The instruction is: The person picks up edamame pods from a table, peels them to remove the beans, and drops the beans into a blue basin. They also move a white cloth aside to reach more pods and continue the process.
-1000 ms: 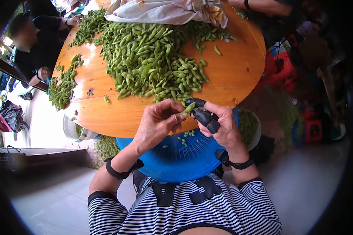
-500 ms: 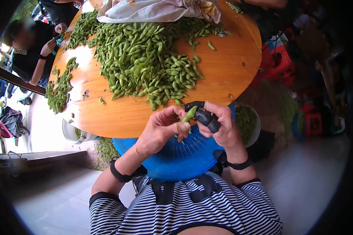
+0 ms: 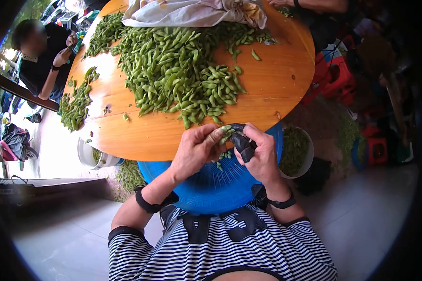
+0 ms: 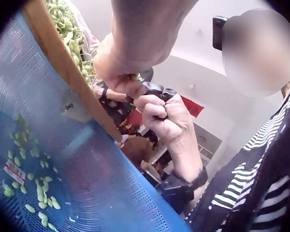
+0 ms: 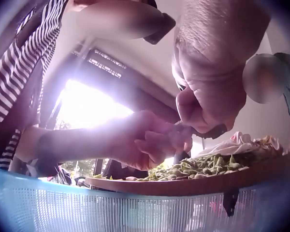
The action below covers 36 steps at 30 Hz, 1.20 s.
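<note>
In the head view my left hand (image 3: pixel 194 150) pinches a green edamame pod (image 3: pixel 226 135) between thumb and fingers. My right hand (image 3: pixel 262 154) meets it from the other side, black coverings (image 3: pixel 243 144) on its thumb and forefinger, and grips the pod's far end. Both hands are above a blue plastic basket (image 3: pixel 206 204) at the table's near edge. Shelled beans (image 4: pixel 41 191) lie in the basket, plain in the left wrist view. The right wrist view shows the fingertips of both hands together, the pod mostly hidden by them.
A large heap of pods (image 3: pixel 173 70) covers the middle of the wooden table (image 3: pixel 276 89), with a pale cloth (image 3: pixel 187 14) behind it. A smaller pile (image 3: pixel 77 105) lies at the left. Pails (image 3: pixel 309 157) stand beside the table. Another person (image 3: pixel 44 61) sits at the left.
The pod, earlier sticking up whole between the hands, is now mostly covered by the fingers. My left fingers have come closer against the right hand's black-covered fingertips.
</note>
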Each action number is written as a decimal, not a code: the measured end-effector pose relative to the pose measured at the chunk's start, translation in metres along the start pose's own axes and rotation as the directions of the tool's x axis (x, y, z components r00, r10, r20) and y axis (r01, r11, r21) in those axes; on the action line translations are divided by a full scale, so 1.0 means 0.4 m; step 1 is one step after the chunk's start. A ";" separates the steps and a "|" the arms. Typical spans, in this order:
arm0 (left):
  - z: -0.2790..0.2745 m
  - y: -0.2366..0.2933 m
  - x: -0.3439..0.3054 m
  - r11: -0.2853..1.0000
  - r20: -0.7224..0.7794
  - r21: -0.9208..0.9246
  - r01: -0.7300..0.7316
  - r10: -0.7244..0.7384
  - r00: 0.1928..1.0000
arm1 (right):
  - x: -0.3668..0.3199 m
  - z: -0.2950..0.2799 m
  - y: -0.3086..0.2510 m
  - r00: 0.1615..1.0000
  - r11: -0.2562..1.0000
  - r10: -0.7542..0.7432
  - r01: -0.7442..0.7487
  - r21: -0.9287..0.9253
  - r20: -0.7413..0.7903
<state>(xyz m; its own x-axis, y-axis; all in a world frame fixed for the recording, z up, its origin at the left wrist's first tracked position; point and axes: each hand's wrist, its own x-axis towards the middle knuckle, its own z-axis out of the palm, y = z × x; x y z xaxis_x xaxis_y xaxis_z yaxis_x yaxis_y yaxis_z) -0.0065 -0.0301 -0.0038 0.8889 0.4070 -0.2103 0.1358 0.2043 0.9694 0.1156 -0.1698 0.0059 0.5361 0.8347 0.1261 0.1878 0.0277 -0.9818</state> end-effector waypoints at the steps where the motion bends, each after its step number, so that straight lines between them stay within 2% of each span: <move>1: -0.005 0.008 0.005 0.981 0.078 -0.152 0.123 -0.112 0.991 | 0.005 -0.006 -0.002 0.989 0.988 0.140 -0.142 0.060 0.035; 2: -0.009 0.014 0.009 0.966 0.107 -0.172 0.194 -0.178 0.978 | 0.006 -0.009 -0.002 0.958 0.952 0.276 -0.284 0.115 0.077; 3: -0.006 0.021 0.009 0.965 0.108 -0.171 0.197 -0.181 0.978 | 0.005 -0.009 0.003 0.957 0.951 0.279 -0.286 0.116 0.076; 5: 0.004 0.043 0.006 0.960 0.111 -0.151 0.236 -0.220 0.969 | 0.005 -0.004 0.017 0.997 0.994 0.074 -0.074 -0.074 -0.007; 6: 0.013 0.056 0.004 0.949 0.137 -0.194 0.249 -0.226 0.965 | 0.003 0.000 0.010 0.997 0.994 0.076 -0.076 -0.073 -0.007; 7: 0.014 0.053 0.003 0.948 0.135 -0.194 0.251 -0.228 0.964 | 0.000 0.005 -0.003 0.996 0.966 -0.077 0.064 -0.251 -0.039; 8: 0.013 0.045 0.002 0.945 0.145 -0.235 0.228 -0.198 0.969 | -0.002 0.011 -0.011 0.972 0.885 -0.232 0.192 -0.424 -0.043; 10: 0.012 0.002 0.002 0.938 0.155 -0.276 0.210 -0.172 0.973 | -0.009 0.024 -0.016 0.965 0.867 -0.258 0.210 -0.452 -0.048; 11: 0.011 -0.041 0.004 0.990 0.115 0.002 -0.142 0.140 0.983 | -0.013 0.027 -0.016 0.957 0.846 -0.286 0.228 -0.481 -0.050; 12: 0.015 -0.052 0.004 0.840 0.164 0.279 -0.466 0.436 0.885 | -0.016 0.026 -0.013 0.959 0.840 -0.280 0.227 -0.492 -0.036; 13: 0.016 -0.056 0.003 0.840 0.164 0.279 -0.465 0.436 0.885 | -0.014 0.022 -0.011 0.960 0.840 -0.279 0.226 -0.492 -0.036; 16: 0.031 -0.034 -0.001 0.841 0.159 0.345 -0.417 0.386 0.909 | -0.008 0.012 -0.009 0.970 0.885 -0.238 0.199 -0.421 -0.042; 17: 0.042 -0.022 -0.004 0.992 0.061 0.030 -0.126 0.124 0.990 | -0.011 0.013 -0.011 0.967 0.883 -0.252 0.215 -0.418 -0.036; 18: 0.048 -0.018 -0.007 0.936 0.057 -0.305 0.176 -0.167 0.984 | -0.013 0.013 -0.011 0.963 0.881 -0.266 0.231 -0.413 -0.030; 19: 0.050 -0.020 -0.009 0.936 0.056 -0.305 0.177 -0.168 0.984 | -0.013 0.013 -0.008 0.964 0.882 -0.265 0.230 -0.412 -0.029; 21: 0.050 -0.029 -0.011 0.819 0.100 -0.531 0.216 -0.193 0.976 | -0.014 0.008 0.000 0.969 0.893 -0.247 0.228 -0.389 0.002; 25: 0.048 -0.062 -0.015 0.791 0.139 -0.568 0.226 -0.179 0.974 | -0.016 -0.010 0.002 0.975 0.910 -0.214 0.222 -0.350 0.061; 28: 0.066 -0.065 -0.021 0.747 0.104 -0.625 0.226 -0.207 0.973 | -0.034 0.006 -0.011 0.979 0.888 -0.189 0.202 -0.414 0.072; 30: 0.076 -0.049 -0.022 0.740 0.068 -0.624 0.250 -0.268 0.961 | -0.041 0.021 -0.019 0.967 0.868 -0.254 0.242 -0.433 0.032; 31: 0.072 -0.056 -0.019 0.740 0.067 -0.623 0.251 -0.269 0.961 | -0.040 0.015 -0.018 0.967 0.869 -0.253 0.242 -0.432 0.031; 33: 0.062 -0.071 -0.014 0.740 0.165 -0.625 0.249 -0.188 0.968 | -0.031 -0.014 -0.013 0.975 0.871 -0.216 0.217 -0.440 0.053; 34: 0.065 -0.067 -0.017 0.740 0.164 -0.624 0.249 -0.188 0.968 | -0.026 -0.026 -0.017 0.983 0.902 -0.180 0.181 -0.391 0.042; 36: 0.075 -0.052 -0.023 0.757 0.138 -0.602 0.254 -0.215 0.967 | -0.025 -0.023 -0.014 0.977 0.892 -0.210 0.202 -0.404 0.026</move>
<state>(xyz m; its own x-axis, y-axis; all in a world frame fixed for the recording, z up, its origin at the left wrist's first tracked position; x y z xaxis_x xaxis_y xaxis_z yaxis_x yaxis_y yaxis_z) -0.0044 -0.0648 -0.0183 0.8904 0.2268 -0.3946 0.0657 0.7939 0.6045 0.1170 -0.1834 0.0116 0.4632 0.8244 0.3252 0.6087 -0.0292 -0.7929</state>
